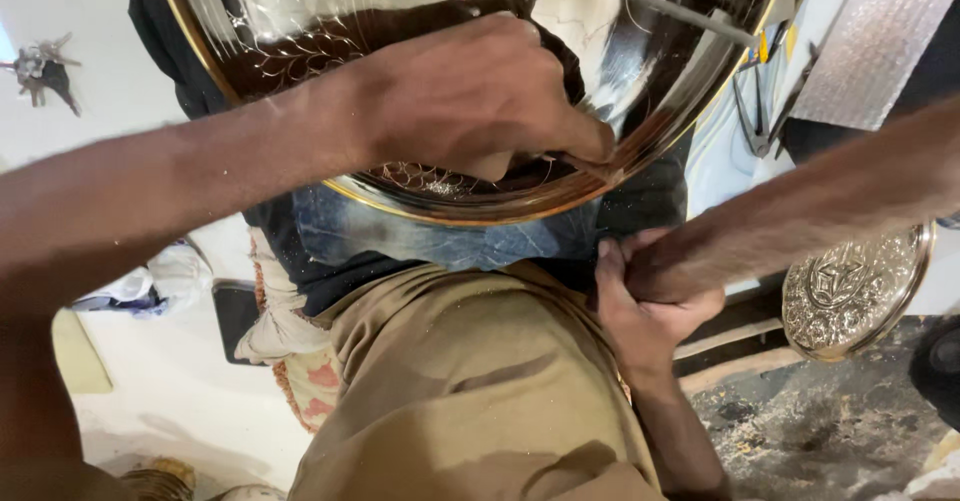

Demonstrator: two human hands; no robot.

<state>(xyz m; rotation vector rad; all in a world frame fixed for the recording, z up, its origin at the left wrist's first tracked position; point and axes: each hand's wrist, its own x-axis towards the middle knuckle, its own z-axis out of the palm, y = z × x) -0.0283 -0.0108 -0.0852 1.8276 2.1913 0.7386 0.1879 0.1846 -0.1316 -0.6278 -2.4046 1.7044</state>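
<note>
A large shiny metal plate (300, 21) with a gold rim and engraved patterns fills the far middle. The left hand (470, 96) presses on its near rim, fingers curled over the edge. The right hand (645, 306) lies below it, near right, gripping the blue denim cloth (400, 236) on the lap. A small embossed silver disc (855, 291) sits at right.

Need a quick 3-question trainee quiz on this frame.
1. True or false: the left hand rests on the big shiny plate.
2. What lies at the far right, next to the dark floor? A) small embossed metal disc B) glass jar C) book
3. Fill in: the cloth under the plate's lower rim is blue ____.
Key: 1 true; 2 A; 3 denim.
</note>
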